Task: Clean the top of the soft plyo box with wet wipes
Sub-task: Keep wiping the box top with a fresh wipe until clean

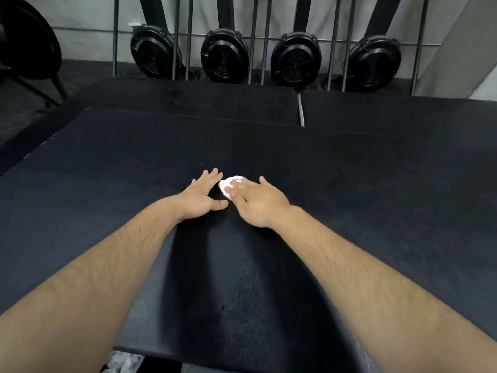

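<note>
The soft plyo box (107, 197) spread wide and black beneath both outstretched arms, its top reaching well beyond the hands on every side. The wiping step looked under way, with most of the surface seemingly left to cover. The next stroke would call for steady downward pressure and a long sweep outward. The left hand (201, 196) lay flat and spread, holding nothing. Just beside it, the right hand (258, 205) pressed straight fingers onto the bunched white wet wipe (228, 185) beneath its fingertips.
</note>
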`<state>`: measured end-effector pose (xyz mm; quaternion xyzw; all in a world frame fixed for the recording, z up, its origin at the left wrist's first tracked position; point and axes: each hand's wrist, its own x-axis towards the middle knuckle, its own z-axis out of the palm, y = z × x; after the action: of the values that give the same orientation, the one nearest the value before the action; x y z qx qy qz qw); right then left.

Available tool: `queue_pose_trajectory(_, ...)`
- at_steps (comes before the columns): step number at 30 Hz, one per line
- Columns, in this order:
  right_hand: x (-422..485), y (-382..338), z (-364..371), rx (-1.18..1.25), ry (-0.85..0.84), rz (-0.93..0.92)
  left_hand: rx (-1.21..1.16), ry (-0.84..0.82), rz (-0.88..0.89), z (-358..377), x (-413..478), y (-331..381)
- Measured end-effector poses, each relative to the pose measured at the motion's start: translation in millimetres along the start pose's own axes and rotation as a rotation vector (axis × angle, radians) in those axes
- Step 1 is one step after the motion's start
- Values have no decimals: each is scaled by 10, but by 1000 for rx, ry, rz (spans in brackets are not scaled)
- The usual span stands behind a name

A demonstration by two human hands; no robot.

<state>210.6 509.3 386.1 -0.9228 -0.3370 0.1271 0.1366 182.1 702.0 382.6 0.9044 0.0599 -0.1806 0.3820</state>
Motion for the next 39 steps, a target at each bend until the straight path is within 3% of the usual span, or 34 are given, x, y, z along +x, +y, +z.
queue_pose_trajectory(3, 78, 11, 0, -27, 18, 70, 2, 12, -12, 13, 17, -16)
queue_pose_trajectory(7, -34, -144, 144, -86, 62, -36, 10, 11, -2, 16, 30, -32)
queue_pose_trajectory(11, 85, 40, -24, -136, 34, 156, -26, 56, -30, 49, -17, 11)
queue_pose_trajectory(13, 65, -82, 34, -111, 70, 172, 13, 122, -10, 97, -81, 81)
queue_pose_trajectory(17, -227, -198, 308, -110, 138, -9, 163, 160, 61, 147, -154, 93)
queue_pose_trajectory(22, -193, 122, 148, -80, 139, 170, 323, 304, 113, 232, -407, -76)
queue_pose_trajectory(26, -528, -245, 433, -129, 245, 28, 295, 209, 105, 333, -519, -179)
queue_pose_trajectory(31, -224, -207, 268, -94, 84, 68, 322, 215, 93, 357, -508, -140)
queue_pose_trajectory(39, -801, -220, 423, -111, 165, -43, 307, 210, 86, 371, -532, -149)
